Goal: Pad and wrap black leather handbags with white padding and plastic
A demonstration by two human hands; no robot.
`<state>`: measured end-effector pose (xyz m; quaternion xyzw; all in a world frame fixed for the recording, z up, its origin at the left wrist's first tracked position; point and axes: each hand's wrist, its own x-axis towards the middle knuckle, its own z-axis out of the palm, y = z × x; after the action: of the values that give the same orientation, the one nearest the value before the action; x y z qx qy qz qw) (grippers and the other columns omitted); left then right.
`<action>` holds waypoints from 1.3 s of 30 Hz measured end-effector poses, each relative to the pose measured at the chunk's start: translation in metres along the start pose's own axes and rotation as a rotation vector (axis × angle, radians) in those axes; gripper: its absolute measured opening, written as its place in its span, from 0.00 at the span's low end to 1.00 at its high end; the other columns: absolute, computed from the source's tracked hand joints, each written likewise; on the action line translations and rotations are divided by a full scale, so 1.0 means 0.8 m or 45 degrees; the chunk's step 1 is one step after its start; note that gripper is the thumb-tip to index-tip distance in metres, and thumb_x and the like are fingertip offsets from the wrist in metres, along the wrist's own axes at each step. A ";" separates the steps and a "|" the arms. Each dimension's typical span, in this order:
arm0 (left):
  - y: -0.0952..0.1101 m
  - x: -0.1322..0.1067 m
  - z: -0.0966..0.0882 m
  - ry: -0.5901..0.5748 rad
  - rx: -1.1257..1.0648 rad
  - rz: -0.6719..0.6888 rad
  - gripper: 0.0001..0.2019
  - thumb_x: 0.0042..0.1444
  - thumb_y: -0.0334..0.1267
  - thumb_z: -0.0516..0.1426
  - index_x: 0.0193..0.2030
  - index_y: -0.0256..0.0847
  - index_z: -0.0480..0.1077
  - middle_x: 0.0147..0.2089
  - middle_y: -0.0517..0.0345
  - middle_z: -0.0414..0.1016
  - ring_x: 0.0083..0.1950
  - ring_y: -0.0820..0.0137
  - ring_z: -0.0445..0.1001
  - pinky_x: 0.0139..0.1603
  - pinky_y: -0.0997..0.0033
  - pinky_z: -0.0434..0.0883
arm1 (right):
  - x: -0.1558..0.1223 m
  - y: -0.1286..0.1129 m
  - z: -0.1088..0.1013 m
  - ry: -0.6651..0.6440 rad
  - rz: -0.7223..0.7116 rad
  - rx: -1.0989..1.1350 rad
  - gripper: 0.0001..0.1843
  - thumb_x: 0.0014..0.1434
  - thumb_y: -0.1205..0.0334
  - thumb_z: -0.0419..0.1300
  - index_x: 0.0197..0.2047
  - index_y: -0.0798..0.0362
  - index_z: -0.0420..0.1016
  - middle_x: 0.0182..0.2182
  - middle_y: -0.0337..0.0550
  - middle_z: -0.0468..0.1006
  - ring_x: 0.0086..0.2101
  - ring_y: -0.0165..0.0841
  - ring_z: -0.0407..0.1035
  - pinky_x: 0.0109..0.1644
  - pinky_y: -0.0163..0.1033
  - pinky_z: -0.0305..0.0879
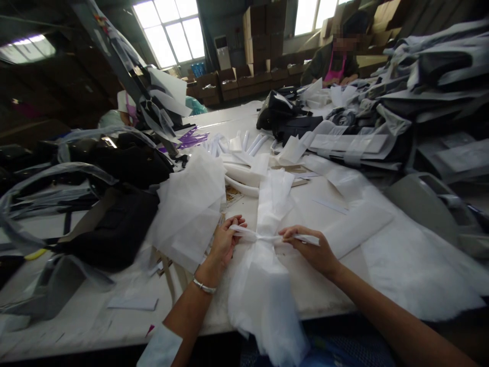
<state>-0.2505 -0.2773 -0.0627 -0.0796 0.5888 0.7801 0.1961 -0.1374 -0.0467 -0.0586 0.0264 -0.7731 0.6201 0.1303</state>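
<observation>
A long bundle of thin white tissue paper point(267, 285) lies across the near edge of the white table point(95, 316) and hangs over it. A narrow white strip point(263, 237) is cinched round its middle. My left hand point(225, 242) pinches the strip's left end. My right hand point(313, 250) pinches the right end, with the strip pulled taut between them. A silver bracelet sits on my left wrist.
A loose stack of white tissue sheets point(191, 209) lies left of the bundle, black bags point(114, 224) beyond it. Rolled white paper pieces point(244, 173) lie behind. Grey and black bags pile up at the right point(431, 102). A person sits at the table's far end point(336, 61).
</observation>
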 end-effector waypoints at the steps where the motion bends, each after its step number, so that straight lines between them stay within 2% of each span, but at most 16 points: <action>1: 0.001 -0.004 0.002 -0.037 -0.011 0.018 0.15 0.52 0.41 0.65 0.46 0.40 0.75 0.45 0.52 0.78 0.42 0.72 0.78 0.41 0.74 0.73 | 0.004 -0.005 0.006 0.048 0.021 0.044 0.09 0.60 0.54 0.65 0.34 0.51 0.77 0.40 0.45 0.83 0.43 0.38 0.77 0.53 0.42 0.72; 6: 0.011 -0.024 0.018 -0.216 -0.002 0.129 0.17 0.56 0.46 0.62 0.47 0.36 0.75 0.37 0.55 0.77 0.36 0.73 0.76 0.40 0.74 0.71 | 0.030 -0.017 0.041 0.121 0.100 0.325 0.15 0.61 0.48 0.63 0.37 0.53 0.74 0.35 0.45 0.83 0.40 0.37 0.78 0.51 0.44 0.72; 9: 0.014 -0.025 0.026 -0.252 -0.001 0.155 0.17 0.57 0.43 0.60 0.49 0.36 0.73 0.34 0.56 0.77 0.36 0.72 0.76 0.40 0.74 0.70 | 0.038 -0.012 0.054 0.106 0.217 0.539 0.22 0.62 0.41 0.58 0.36 0.54 0.73 0.27 0.41 0.79 0.31 0.32 0.75 0.41 0.39 0.73; 12: 0.012 -0.014 0.027 -0.233 -0.023 0.154 0.17 0.56 0.41 0.58 0.50 0.37 0.70 0.26 0.65 0.70 0.28 0.76 0.70 0.40 0.72 0.71 | 0.038 -0.003 0.053 0.091 0.251 0.536 0.22 0.62 0.41 0.58 0.36 0.54 0.72 0.20 0.34 0.70 0.21 0.25 0.63 0.27 0.32 0.63; 15: 0.004 0.001 0.025 -0.217 -0.016 0.134 0.18 0.55 0.43 0.58 0.51 0.37 0.69 0.22 0.71 0.59 0.22 0.79 0.61 0.36 0.71 0.71 | 0.036 0.006 0.044 0.008 0.271 0.429 0.22 0.61 0.41 0.60 0.33 0.54 0.73 0.18 0.32 0.66 0.19 0.24 0.57 0.23 0.32 0.55; 20: -0.007 0.012 0.021 -0.217 0.100 0.149 0.19 0.54 0.41 0.57 0.51 0.36 0.69 0.21 0.74 0.52 0.19 0.80 0.54 0.31 0.75 0.67 | 0.033 0.020 0.034 -0.019 0.307 0.323 0.25 0.58 0.38 0.60 0.30 0.54 0.72 0.16 0.32 0.66 0.18 0.25 0.57 0.22 0.32 0.55; 23: 0.000 0.004 0.020 -0.290 0.261 0.221 0.17 0.58 0.45 0.56 0.50 0.37 0.71 0.21 0.71 0.56 0.20 0.79 0.57 0.30 0.75 0.66 | 0.032 0.016 0.028 0.014 0.268 0.266 0.24 0.60 0.39 0.59 0.32 0.54 0.74 0.19 0.36 0.71 0.20 0.26 0.63 0.25 0.33 0.62; 25: 0.010 -0.004 0.022 -0.383 0.408 0.273 0.16 0.58 0.47 0.58 0.47 0.38 0.74 0.24 0.65 0.65 0.23 0.77 0.62 0.29 0.76 0.64 | 0.035 0.003 0.024 0.056 0.160 0.119 0.22 0.62 0.42 0.58 0.34 0.54 0.78 0.26 0.41 0.78 0.27 0.30 0.71 0.32 0.35 0.68; 28: 0.022 -0.015 0.033 -0.542 0.619 0.308 0.14 0.52 0.44 0.64 0.42 0.39 0.78 0.31 0.59 0.74 0.24 0.77 0.65 0.26 0.76 0.63 | 0.047 -0.026 0.024 0.119 -0.089 -0.224 0.16 0.63 0.48 0.60 0.36 0.51 0.83 0.35 0.44 0.80 0.34 0.32 0.72 0.37 0.36 0.69; 30: 0.024 -0.019 0.042 -0.625 0.713 0.315 0.11 0.50 0.43 0.66 0.36 0.39 0.79 0.30 0.59 0.75 0.24 0.76 0.64 0.26 0.75 0.62 | 0.058 -0.043 0.029 0.116 -0.236 -0.349 0.15 0.63 0.50 0.60 0.34 0.49 0.83 0.33 0.43 0.78 0.32 0.31 0.71 0.36 0.36 0.69; 32: 0.023 -0.020 0.049 -0.669 0.759 0.326 0.10 0.50 0.44 0.66 0.29 0.38 0.78 0.26 0.60 0.73 0.23 0.75 0.64 0.25 0.75 0.61 | 0.066 -0.051 0.034 0.079 -0.292 -0.316 0.14 0.63 0.51 0.61 0.32 0.49 0.83 0.30 0.42 0.77 0.30 0.30 0.71 0.36 0.35 0.70; 34: 0.021 -0.020 0.052 -0.662 0.767 0.342 0.13 0.52 0.46 0.64 0.26 0.37 0.77 0.23 0.60 0.71 0.23 0.75 0.63 0.25 0.74 0.61 | 0.068 -0.051 0.037 0.092 -0.247 -0.205 0.14 0.64 0.52 0.60 0.36 0.50 0.83 0.31 0.42 0.78 0.30 0.30 0.73 0.36 0.34 0.72; 37: 0.015 -0.024 0.050 -0.568 0.735 0.370 0.16 0.58 0.48 0.59 0.30 0.36 0.77 0.26 0.58 0.71 0.24 0.75 0.63 0.27 0.74 0.61 | 0.052 -0.039 0.037 0.185 -0.091 -0.124 0.15 0.62 0.54 0.61 0.48 0.50 0.81 0.38 0.43 0.82 0.28 0.30 0.74 0.35 0.35 0.74; 39: 0.008 -0.030 0.048 -0.496 0.720 0.401 0.18 0.60 0.49 0.56 0.31 0.35 0.77 0.26 0.58 0.71 0.25 0.74 0.63 0.28 0.73 0.61 | 0.034 -0.030 0.038 0.124 0.031 -0.148 0.19 0.58 0.54 0.63 0.51 0.50 0.80 0.35 0.43 0.84 0.26 0.31 0.75 0.33 0.36 0.74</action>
<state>-0.2274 -0.2471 -0.0369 0.2191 0.7375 0.6079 0.1962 -0.1639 -0.0786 -0.0351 -0.0207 -0.8009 0.5762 0.1616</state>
